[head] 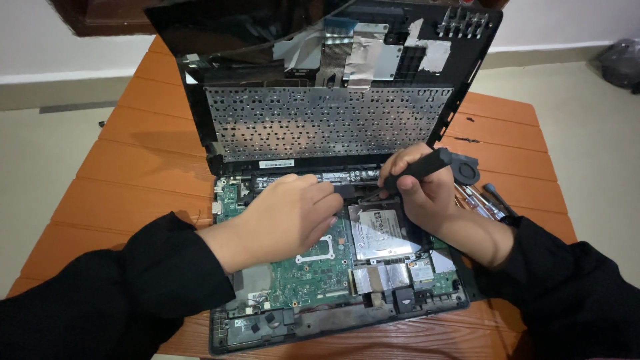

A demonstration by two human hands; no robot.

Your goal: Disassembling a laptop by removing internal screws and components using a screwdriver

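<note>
An opened laptop lies on an orange slatted table, its green motherboard and silver hard drive exposed. The keyboard panel is flipped up, its perforated metal back facing me. My right hand grips a black-handled screwdriver, its tip pointing down-left near the drive's upper edge. My left hand rests on the motherboard, fingers curled close to the screwdriver tip. I cannot tell whether the left fingers pinch anything.
A black cooling fan lies on the table right of the laptop, with several screwdrivers beside it. A dark bag sits on the floor at far right. A wall runs behind the table.
</note>
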